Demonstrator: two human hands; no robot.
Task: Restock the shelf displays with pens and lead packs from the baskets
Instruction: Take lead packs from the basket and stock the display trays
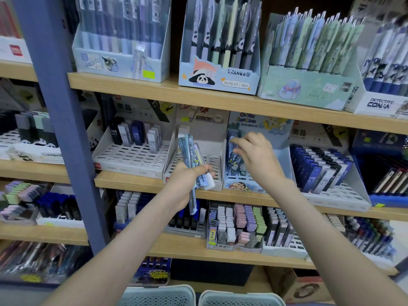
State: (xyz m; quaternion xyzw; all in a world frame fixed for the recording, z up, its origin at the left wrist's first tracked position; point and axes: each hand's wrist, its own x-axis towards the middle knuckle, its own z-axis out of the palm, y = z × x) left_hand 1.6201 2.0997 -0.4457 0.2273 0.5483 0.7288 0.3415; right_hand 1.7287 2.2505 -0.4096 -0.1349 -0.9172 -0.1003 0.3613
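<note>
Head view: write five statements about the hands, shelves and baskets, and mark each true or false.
1. The left hand grips a bundle of packs. True.
2. The right hand hangs idle at the person's side. False: it reaches into the cartoon box on the shelf.
3. The panda box stands on a shelf above both hands. True.
4. The grey tray is filled to its front. False: only its back rows hold packs; the front slots are bare.
5. Two baskets show at the bottom edge. True.
</note>
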